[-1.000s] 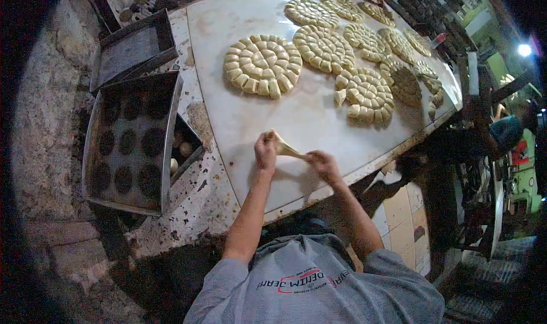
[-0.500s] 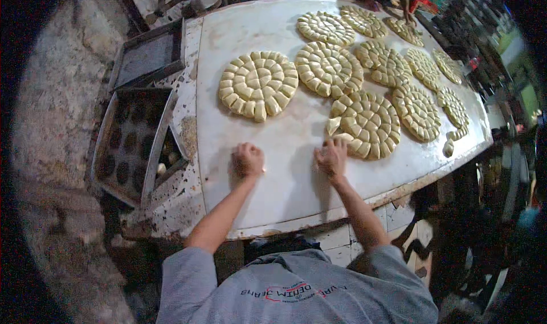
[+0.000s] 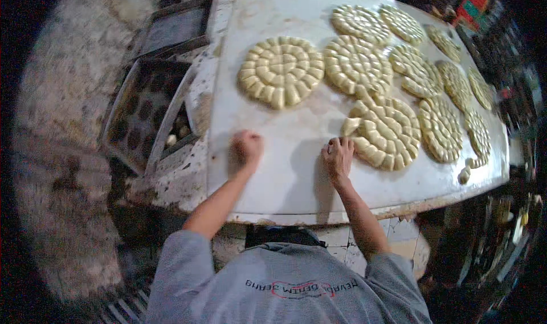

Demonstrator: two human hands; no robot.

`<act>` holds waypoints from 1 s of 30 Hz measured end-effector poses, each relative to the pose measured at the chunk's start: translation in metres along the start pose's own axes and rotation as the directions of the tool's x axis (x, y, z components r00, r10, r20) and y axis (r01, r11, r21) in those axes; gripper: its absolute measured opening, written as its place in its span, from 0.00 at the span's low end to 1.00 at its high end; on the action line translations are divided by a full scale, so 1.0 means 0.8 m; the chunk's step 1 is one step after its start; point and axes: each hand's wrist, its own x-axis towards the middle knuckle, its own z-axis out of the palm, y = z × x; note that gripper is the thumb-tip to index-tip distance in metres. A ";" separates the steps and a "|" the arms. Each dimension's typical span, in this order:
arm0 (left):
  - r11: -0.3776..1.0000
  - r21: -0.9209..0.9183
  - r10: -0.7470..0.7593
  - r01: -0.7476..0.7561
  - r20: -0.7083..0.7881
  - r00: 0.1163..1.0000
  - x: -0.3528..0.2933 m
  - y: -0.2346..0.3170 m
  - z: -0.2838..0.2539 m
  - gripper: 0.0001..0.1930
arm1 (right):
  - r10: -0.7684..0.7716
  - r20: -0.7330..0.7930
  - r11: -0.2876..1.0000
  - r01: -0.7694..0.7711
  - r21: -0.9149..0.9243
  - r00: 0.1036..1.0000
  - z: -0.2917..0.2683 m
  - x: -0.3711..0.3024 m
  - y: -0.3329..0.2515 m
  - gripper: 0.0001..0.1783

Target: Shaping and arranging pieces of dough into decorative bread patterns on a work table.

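Note:
My left hand (image 3: 248,146) is closed in a loose fist over the white tabletop (image 3: 279,193), a little blurred. Whatever lies under its fingers is hidden. My right hand (image 3: 340,157) rests knuckles-up beside the nearest dough round (image 3: 390,133), its fingers curled in; a small pale spot shows at the thumb side, too small to name. That round is made of pale, glossy dough pieces set in a spiral, with a few loose-looking pieces at its left edge by my fingers. Beyond my left hand lies another dough round (image 3: 282,70), apart from both hands.
Several more dough rounds, such as one round (image 3: 359,66), cover the table's middle and right. A small dough lump (image 3: 464,176) sits near the right front edge. On the left stand a dark baking tray (image 3: 171,33) and a deeper tray (image 3: 142,104) with dark round marks.
The view has shifted, so the table sits farther right and higher. Against the table, my left hand has moved left and my right hand slightly left. Both remain closed.

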 end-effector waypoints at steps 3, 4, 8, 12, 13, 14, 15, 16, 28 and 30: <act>0.974 -0.156 0.162 -0.164 -0.026 0.987 -0.054 0.025 0.043 0.04 | 0.112 0.084 0.974 -0.126 0.188 0.990 0.005 0.026 -0.074 0.10; 0.967 -0.105 0.232 -0.233 -0.024 0.973 -0.084 0.022 0.045 0.03 | 0.059 0.065 0.969 -0.073 0.235 0.996 0.001 0.004 -0.092 0.06; 0.873 -0.064 0.488 -0.484 0.075 0.870 -0.139 -0.049 -0.039 0.04 | -0.178 0.122 0.974 0.158 0.162 0.976 -0.013 -0.088 -0.045 0.12; 0.901 0.122 0.430 -0.417 -0.111 0.896 -0.070 -0.078 -0.043 0.06 | -0.148 0.055 0.989 0.147 0.027 0.987 -0.024 -0.023 -0.007 0.13; 0.938 0.040 0.347 -0.345 -0.055 0.936 -0.058 -0.062 -0.038 0.05 | 0.020 0.021 0.997 -0.019 -0.078 1.000 -0.013 -0.004 -0.014 0.14; 0.952 0.003 0.305 -0.306 -0.057 0.951 -0.054 -0.052 -0.024 0.05 | 0.178 -0.033 0.968 -0.181 -0.172 0.983 -0.003 0.007 -0.027 0.14; 0.945 0.005 0.326 -0.326 -0.014 0.945 -0.059 -0.050 -0.005 0.06 | 0.166 -0.035 0.969 -0.170 -0.179 0.985 0.003 0.010 -0.041 0.14; 0.951 -0.044 0.310 -0.307 0.141 0.940 -0.066 -0.029 -0.018 0.07 | 0.194 0.001 0.964 -0.190 -0.187 0.981 0.008 0.005 -0.045 0.14; 0.681 -0.732 0.450 0.016 0.436 0.779 0.039 -0.231 -0.313 0.19 | 0.219 0.773 0.318 -0.793 0.520 0.595 -0.018 0.016 -0.311 0.21; 0.801 -0.584 0.297 -0.132 0.196 0.934 0.091 -0.276 -0.351 0.14 | -0.054 0.683 0.360 -0.623 0.694 0.729 -0.010 0.066 -0.413 0.19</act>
